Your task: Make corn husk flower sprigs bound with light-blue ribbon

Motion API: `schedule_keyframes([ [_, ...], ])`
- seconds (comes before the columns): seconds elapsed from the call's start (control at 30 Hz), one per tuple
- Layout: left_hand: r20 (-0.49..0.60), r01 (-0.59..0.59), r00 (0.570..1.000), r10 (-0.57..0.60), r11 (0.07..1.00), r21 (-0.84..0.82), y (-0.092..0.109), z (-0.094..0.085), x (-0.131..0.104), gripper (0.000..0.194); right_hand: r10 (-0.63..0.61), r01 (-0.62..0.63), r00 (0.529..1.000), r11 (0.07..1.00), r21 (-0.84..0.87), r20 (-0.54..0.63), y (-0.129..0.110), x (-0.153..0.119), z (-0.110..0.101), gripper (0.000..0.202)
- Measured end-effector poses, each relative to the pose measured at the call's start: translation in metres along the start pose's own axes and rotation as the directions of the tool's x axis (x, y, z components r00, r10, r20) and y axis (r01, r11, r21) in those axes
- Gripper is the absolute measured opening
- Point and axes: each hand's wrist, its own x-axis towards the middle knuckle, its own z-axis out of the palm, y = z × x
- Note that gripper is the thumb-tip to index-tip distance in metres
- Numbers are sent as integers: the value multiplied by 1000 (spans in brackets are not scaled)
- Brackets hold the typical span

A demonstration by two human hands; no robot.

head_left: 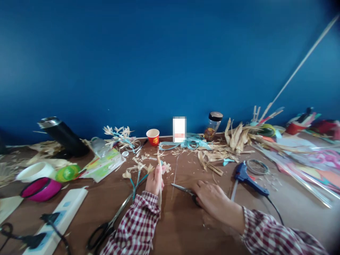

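Observation:
Near the middle of the table, my left hand (154,181) is closed around a long, narrow, pale strip (159,161) that looks like dried corn husk. A small pinkish-white flower-like piece (166,167) shows just past its fingers. My right hand (212,198) lies low over the table, its fingers at the handle of a small pair of scissors (183,188); the blades point left toward my left hand. Left of my left hand are pale husk flowers on blue-green stems (137,177). Larger black-handled scissors (111,223) lie partly beside my left sleeve.
A blue glue gun (249,180) with its cord lies right of my right hand. Behind stand a red paper cup (153,137) and a lidded jar (213,125). Dried husks (236,136) are piled right. A power strip (60,219) and black bottle (65,136) are left.

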Motion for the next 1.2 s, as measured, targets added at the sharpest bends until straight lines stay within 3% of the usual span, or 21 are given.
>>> schedule_keyframes([
  [0.33, 22, 0, 1000, 0, 1000, 14, -1, -1, 2, 75, 47, -46, 999, 993, 108, -7, 0, -4, 3, 16],
  [0.53, 13, -11, 1000, 11, 1000, 14, -1, 0, 1, 71, -32, 50, 996, 974, 222, -83, 13, -15, 4, 17],
  [0.73, -7, -19, 1000, 20, 1000, 20, 1, 1, -2, 70, 143, -116, 984, 966, 231, -103, 38, -41, -1, 10],
  [0.93, -39, -23, 999, 24, 999, 38, -1, 3, -1, 72, 321, -295, 945, 918, 264, -60, 57, -70, 11, 9],
  [1.07, -24, -12, 1000, 12, 1000, 17, 1, 3, -1, 72, 293, -276, 956, 912, 303, -11, 50, -72, 19, 10],
  [1.2, -2, -14, 1000, 14, 1000, -23, 3, 3, -3, 71, 207, -167, 975, 921, 351, -77, 30, -51, 12, 9],
])
